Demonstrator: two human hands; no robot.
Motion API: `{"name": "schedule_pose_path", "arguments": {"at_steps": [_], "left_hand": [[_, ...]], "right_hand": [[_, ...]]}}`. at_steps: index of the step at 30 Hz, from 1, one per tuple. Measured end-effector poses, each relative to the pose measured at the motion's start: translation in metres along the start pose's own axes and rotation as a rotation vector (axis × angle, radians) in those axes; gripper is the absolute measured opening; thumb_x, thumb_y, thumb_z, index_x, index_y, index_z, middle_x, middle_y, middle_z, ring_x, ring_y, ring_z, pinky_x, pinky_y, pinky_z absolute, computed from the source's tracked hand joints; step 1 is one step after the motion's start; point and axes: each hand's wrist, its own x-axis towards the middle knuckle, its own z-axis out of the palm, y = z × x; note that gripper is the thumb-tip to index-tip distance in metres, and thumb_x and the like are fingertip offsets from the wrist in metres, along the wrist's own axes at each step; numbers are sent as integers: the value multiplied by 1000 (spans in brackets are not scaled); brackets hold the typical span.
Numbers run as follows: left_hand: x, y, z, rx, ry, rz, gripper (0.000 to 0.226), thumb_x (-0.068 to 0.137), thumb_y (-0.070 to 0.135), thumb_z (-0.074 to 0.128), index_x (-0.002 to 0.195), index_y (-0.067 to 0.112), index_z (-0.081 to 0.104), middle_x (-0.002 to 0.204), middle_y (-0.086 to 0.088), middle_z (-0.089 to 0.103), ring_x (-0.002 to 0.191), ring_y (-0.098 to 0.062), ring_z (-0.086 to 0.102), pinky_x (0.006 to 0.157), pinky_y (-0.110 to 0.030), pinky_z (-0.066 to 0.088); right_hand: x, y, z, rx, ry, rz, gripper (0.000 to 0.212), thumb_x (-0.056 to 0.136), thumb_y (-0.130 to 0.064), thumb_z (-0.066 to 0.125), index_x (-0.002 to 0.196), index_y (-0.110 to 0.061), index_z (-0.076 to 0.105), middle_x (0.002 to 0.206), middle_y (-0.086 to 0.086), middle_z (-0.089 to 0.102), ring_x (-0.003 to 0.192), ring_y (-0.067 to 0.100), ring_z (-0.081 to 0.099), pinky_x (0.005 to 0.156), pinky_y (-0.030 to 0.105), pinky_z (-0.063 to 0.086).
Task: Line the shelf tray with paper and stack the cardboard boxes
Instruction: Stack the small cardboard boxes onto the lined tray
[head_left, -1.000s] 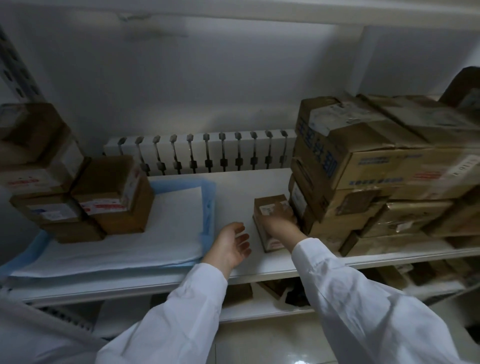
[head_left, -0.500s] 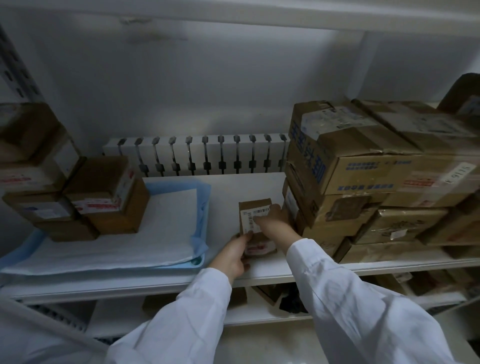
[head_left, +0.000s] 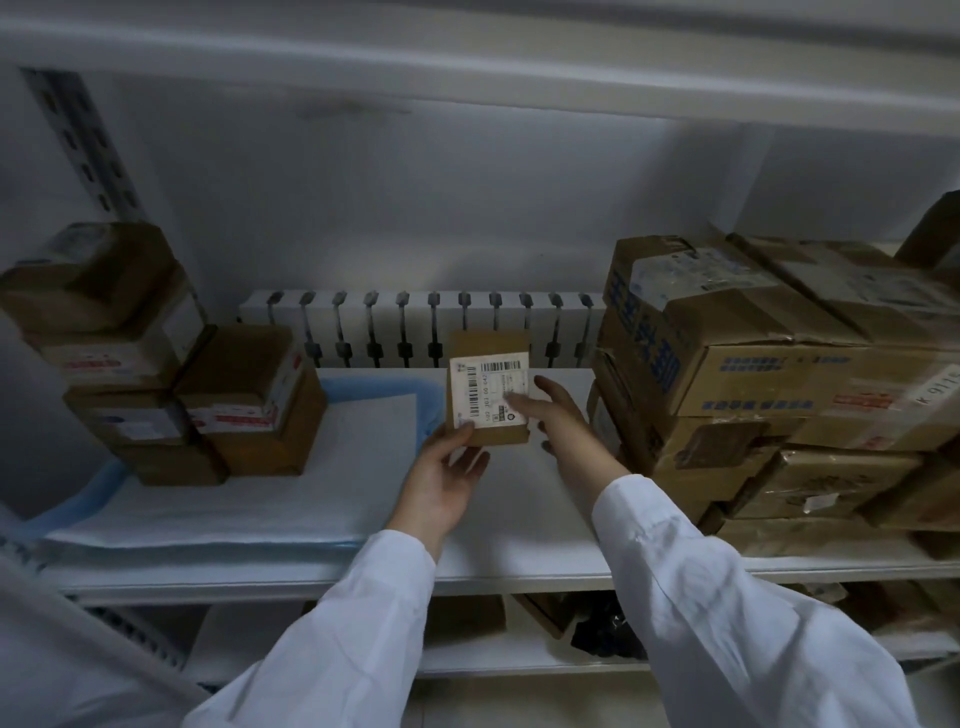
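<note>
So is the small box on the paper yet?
No, the left hand holds the small box in the air, right of the paper.

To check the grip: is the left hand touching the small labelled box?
Touching. The head view shows the left hand gripping the small box at its lower left corner, thumb pressed on the white label.

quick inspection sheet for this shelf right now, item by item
surface: white shelf, lined on the left.
job's things: white paper over a blue pad; stacked boxes stand on it; small labelled box held above the shelf.
clutter: worn cartons piled on the right.
hands: left hand grips the small labelled box from below; right hand open at its label, fingers straight.
cables: nothing seen.
surroundings: slotted white rack at the back; lower shelf, contents dim.
</note>
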Motion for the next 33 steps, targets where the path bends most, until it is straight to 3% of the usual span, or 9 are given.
{"name": "schedule_pose_path", "arguments": {"at_steps": [3,5,7,10,17,21,23,27,33], "left_hand": [[-9,23,-6,-47,-55,69,26,87,-4,47,105,8,61,95,-11,73,103,-28,61,102,-38,41],[-14,40,-11,-55,-66,102,27,78,-3,57,103,8,61,95,-12,73,100,-28,63,102,-39,42],[-19,58,-16,-36,-52,143,35,68,2,72,101,9,62,94,-11,73,99,-28,64,96,-38,48],[-27,91,-23,13,56,234,23,84,11,62,107,15,61,102,-8,71,106,-26,60,91,-36,48],[-34,157,-35,448,340,519,50,84,42,63,125,19,46,121,-7,61,109,-23,59,98,-41,47],[-39,179,-46,594,494,549,72,72,74,53,130,30,49,132,-4,54,117,-26,54,102,-45,44],[-44,188,-50,570,511,557,68,77,71,51,130,29,48,131,-5,56,116,-28,56,101,-47,45],[-48,206,-55,587,533,574,48,85,64,43,120,31,50,123,-3,60,111,-26,58,99,-43,46],[-45,214,-62,648,573,552,46,95,49,40,126,16,50,120,-6,61,107,-25,59,95,-39,47]], "right_hand": [[-1,-5,13,37,-187,26,95,70,-40,74,148,-28,21,143,4,48,133,29,40,107,45,28],[-1,-10,27,-3,-267,-6,98,64,-43,74,147,-29,24,135,3,56,126,26,49,105,44,33],[-1,-16,43,-40,-325,-32,93,67,-45,75,146,-30,28,130,0,59,119,23,54,104,44,37],[0,-24,74,-54,-381,-65,75,80,-44,68,144,-32,31,127,-2,59,112,19,57,104,43,38],[0,-41,148,14,-488,-95,38,96,-36,48,134,-35,42,124,-2,56,111,20,56,101,35,40],[-3,-53,183,42,-459,-143,30,98,-29,47,129,-25,48,120,-2,59,105,16,59,75,19,51],[-6,-60,198,16,-446,-155,24,99,-28,46,123,-28,46,112,-4,58,96,12,60,64,13,50],[-8,-63,223,-56,-455,-137,46,99,-35,43,142,-21,38,137,2,52,123,21,51,95,25,41],[-12,-61,241,-103,-511,-129,46,99,-24,45,144,-23,36,140,4,51,129,22,46,107,36,34]]}}
